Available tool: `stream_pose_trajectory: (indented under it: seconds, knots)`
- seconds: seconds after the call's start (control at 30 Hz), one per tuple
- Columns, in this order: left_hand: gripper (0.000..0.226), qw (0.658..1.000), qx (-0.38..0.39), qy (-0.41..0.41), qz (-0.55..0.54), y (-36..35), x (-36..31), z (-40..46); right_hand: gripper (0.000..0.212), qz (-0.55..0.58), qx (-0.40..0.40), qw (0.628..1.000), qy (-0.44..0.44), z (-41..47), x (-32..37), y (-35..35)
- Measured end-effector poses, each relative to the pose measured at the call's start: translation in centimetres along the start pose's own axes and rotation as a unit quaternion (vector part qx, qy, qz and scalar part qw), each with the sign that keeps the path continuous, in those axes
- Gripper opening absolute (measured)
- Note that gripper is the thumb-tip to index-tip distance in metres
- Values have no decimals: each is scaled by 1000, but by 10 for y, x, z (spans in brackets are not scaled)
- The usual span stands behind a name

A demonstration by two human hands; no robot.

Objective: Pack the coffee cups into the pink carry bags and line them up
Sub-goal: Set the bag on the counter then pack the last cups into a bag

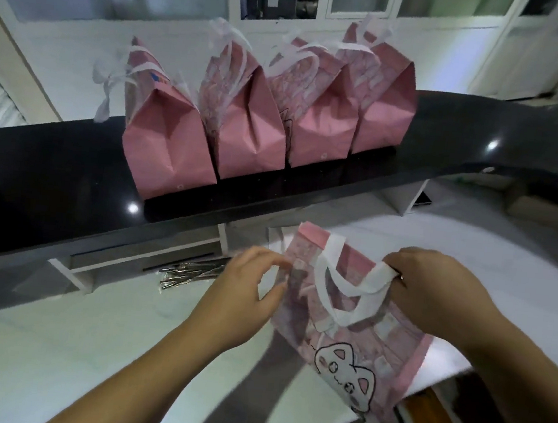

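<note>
Fingers [274, 262] of the left hand [246, 283] pinch the left edge of a flat pink bag [354, 329] at lower centre of the frame, above the white surface [50, 342]. Just left of that hand lies a bundle of silvery sticks [188, 272]. Right of it, the right hand [434, 293] grips the bag's white handle [348, 287], its fingers curled round the strap. Higher up, four filled pink bags [263, 116] stand side by side on the black upper surface [34, 165], across the upper middle.
</note>
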State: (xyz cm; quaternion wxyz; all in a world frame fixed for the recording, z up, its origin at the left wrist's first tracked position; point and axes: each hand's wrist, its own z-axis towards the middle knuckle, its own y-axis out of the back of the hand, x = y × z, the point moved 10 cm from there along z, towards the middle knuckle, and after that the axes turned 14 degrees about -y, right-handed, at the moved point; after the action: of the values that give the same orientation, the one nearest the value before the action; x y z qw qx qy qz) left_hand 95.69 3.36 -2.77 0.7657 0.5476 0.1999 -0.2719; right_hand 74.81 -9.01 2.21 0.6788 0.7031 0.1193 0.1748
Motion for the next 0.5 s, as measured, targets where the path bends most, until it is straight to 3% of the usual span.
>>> stream_pose_trajectory:
  seconds: [0.17, 0.27, 0.5]
  knots:
    - [44, 994, 80, -56, -50, -48, -59, 48, 17, 8, -66, 993, -98, 14, -49, 55]
    - [53, 989, 110, -57, -82, -73, -93, 78, 28, 29, -94, 986, -135, 33, -81, 92]
    - [58, 989, 86, -90, -85, -102, -154, 177, 28, 44, -192, 971, -133, 101, -156, 171]
